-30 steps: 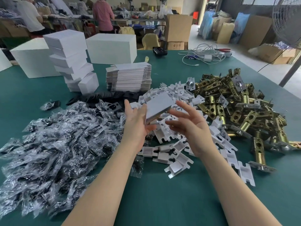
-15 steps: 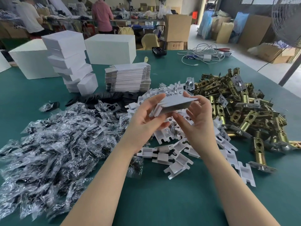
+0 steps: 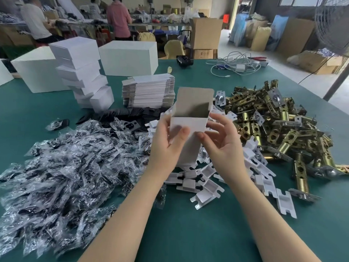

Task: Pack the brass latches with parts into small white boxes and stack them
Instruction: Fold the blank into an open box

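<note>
A small white box [image 3: 188, 127], unfolded into a tube with its top flap up and grey inside showing, is held upright above the table centre. My left hand [image 3: 166, 140] grips its left side with the thumb on the front. My right hand [image 3: 221, 137] pinches its right side. A heap of brass latches [image 3: 279, 127] lies to the right. White plastic inserts [image 3: 204, 188] are scattered under my hands. Clear bags of dark parts [image 3: 66, 167] cover the left. A stack of flat white box blanks [image 3: 149, 89] sits behind, with a leaning stack of packed white boxes [image 3: 81, 72] at the back left.
Black plates [image 3: 124, 114] lie in a row before the blanks. Two large white cartons [image 3: 130, 57] [image 3: 35, 72] stand at the back of the green table [image 3: 188, 233]. White cables [image 3: 236, 65] and a black object [image 3: 185, 61] lie far back. People work at benches beyond.
The flat folded blank held between my hands has been opened out into an upright box, and the hands now hold it by its two sides.
</note>
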Available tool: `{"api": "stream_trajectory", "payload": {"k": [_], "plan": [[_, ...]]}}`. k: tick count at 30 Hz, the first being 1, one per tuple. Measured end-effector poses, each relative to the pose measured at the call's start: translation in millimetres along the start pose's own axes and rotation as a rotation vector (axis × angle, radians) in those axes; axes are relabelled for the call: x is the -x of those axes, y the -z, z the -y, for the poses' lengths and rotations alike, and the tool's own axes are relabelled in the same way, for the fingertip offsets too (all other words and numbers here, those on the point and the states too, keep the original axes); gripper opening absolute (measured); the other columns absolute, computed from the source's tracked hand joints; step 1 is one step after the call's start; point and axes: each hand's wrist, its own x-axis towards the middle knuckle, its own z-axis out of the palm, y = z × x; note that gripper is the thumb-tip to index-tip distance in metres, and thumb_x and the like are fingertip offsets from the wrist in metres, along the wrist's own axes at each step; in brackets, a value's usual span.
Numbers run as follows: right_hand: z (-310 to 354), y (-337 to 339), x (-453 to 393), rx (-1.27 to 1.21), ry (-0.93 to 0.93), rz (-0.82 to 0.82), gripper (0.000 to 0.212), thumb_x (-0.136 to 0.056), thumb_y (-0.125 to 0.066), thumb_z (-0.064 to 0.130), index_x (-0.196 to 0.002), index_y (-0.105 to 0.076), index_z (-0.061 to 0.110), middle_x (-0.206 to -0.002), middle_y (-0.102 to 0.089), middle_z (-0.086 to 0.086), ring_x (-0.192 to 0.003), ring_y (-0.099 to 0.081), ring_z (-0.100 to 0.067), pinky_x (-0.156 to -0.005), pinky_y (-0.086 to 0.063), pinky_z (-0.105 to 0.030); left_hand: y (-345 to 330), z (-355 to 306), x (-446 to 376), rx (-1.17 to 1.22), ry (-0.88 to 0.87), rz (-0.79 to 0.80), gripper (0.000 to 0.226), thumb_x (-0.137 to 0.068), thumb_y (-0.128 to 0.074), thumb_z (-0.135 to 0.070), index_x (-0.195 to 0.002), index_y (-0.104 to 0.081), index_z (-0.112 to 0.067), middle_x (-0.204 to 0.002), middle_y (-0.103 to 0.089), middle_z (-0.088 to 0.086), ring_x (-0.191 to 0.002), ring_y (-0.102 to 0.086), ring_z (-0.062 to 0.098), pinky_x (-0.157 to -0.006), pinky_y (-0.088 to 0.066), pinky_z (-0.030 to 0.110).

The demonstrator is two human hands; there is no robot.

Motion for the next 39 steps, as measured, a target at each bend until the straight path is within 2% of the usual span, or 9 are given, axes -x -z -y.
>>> {"api": "stream_trajectory", "payload": {"k": [2, 6, 8, 11, 16, 24, 30, 35, 39], "plan": [[-1, 1, 0, 0.014, 0.004, -0.015, 0.045, -0.082, -0.066, 0.032, -0.122, -0.049, 0.038, -0.115, -0.066, 0.002, -0.101, -0.068, -0.016, -0.088, -0.055, -0.033, -4, 1, 3, 0.005, 0.023, 0.048, 0.027, -0.102, -0.039, -0.037, -0.129, -0.036, -0.038, -0.117, -0.056, -0.039, -0.114, -0.054, -0.011, -0.093, -0.043, 0.011], [0, 5, 0, 0.046, 0.055, -0.060, 0.041, -0.094, -0.062, 0.028, -0.126, -0.048, 0.049, -0.114, -0.067, 0.015, -0.097, -0.066, -0.005, -0.080, -0.052, -0.018, -4, -3, 1, 0.000, -0.004, 0.079, 0.052, -0.102, -0.033, -0.030, -0.153, -0.024, -0.031, -0.156, -0.038, -0.009, -0.143, -0.035, 0.008, -0.119, -0.031, 0.039], [2, 7, -1, 0.038, 0.061, -0.054, 0.041, -0.096, -0.055, 0.026, -0.128, -0.049, 0.052, -0.113, -0.068, 0.014, -0.099, -0.065, -0.005, -0.081, -0.052, -0.018, -2, -6, 0, 0.017, -0.010, 0.083, 0.053, -0.101, -0.043, -0.032, -0.152, -0.029, -0.035, -0.137, -0.056, -0.021, -0.126, -0.051, 0.001, -0.107, -0.043, 0.026], [2, 9, -2, -0.023, 0.008, -0.045, 0.041, -0.097, -0.048, 0.028, -0.126, -0.050, 0.057, -0.106, -0.066, 0.009, -0.091, -0.062, -0.004, -0.077, -0.051, -0.023, 0, -8, 0, 0.043, -0.026, 0.054, 0.051, -0.097, -0.056, -0.029, -0.143, -0.041, -0.043, -0.117, -0.068, -0.005, -0.097, -0.063, 0.009, -0.087, -0.052, 0.026], [2, 6, -3, 0.069, -0.095, -0.041, 0.037, -0.089, -0.053, 0.048, -0.114, -0.044, 0.075, -0.099, -0.065, 0.014, -0.080, -0.065, -0.007, -0.071, -0.059, -0.037, 3, -9, -1, 0.094, 0.042, 0.103, 0.049, -0.085, -0.064, -0.046, -0.129, -0.048, -0.062, -0.113, -0.071, -0.004, -0.095, -0.066, 0.011, -0.082, -0.057, 0.032], [5, 8, 0, 0.012, -0.154, 0.038, 0.032, -0.090, -0.054, 0.043, -0.117, -0.054, 0.059, -0.112, -0.057, -0.023, -0.101, -0.057, -0.044, -0.080, -0.051, -0.063, 5, -1, -3, 0.083, 0.115, 0.075, 0.037, -0.080, -0.063, -0.056, -0.117, -0.059, -0.058, -0.105, -0.071, 0.002, -0.087, -0.066, 0.010, -0.070, -0.053, 0.025], [3, 7, 1, -0.069, -0.173, 0.094, 0.016, -0.093, -0.054, 0.035, -0.102, -0.061, 0.045, -0.089, -0.067, 0.007, -0.077, -0.066, -0.012, -0.059, -0.055, -0.028, 5, -1, -3, 0.067, 0.125, 0.082, 0.021, -0.084, -0.055, -0.050, -0.101, -0.065, -0.043, -0.078, -0.063, -0.016, -0.067, -0.054, 0.005, -0.058, -0.045, 0.018], [1, 9, 0, -0.051, -0.160, 0.102, 0.011, -0.092, -0.053, 0.037, -0.092, -0.060, 0.044, -0.081, -0.064, 0.011, -0.073, -0.060, -0.010, -0.058, -0.050, -0.026, 4, 0, -3, 0.051, 0.107, 0.094, 0.028, -0.084, -0.054, -0.052, -0.096, -0.063, -0.029, -0.080, -0.059, -0.004, -0.071, -0.051, 0.014, -0.062, -0.043, 0.030], [-1, 8, 2, -0.032, -0.126, 0.096, 0.006, -0.095, -0.053, 0.034, -0.096, -0.059, 0.036, -0.077, -0.061, 0.018, -0.068, -0.058, -0.004, -0.055, -0.047, -0.019, 4, -1, -3, 0.061, 0.105, 0.013, 0.023, -0.082, -0.057, -0.054, -0.089, -0.067, -0.035, -0.079, -0.065, -0.019, -0.072, -0.058, 0.000, -0.063, -0.046, 0.015]]}}
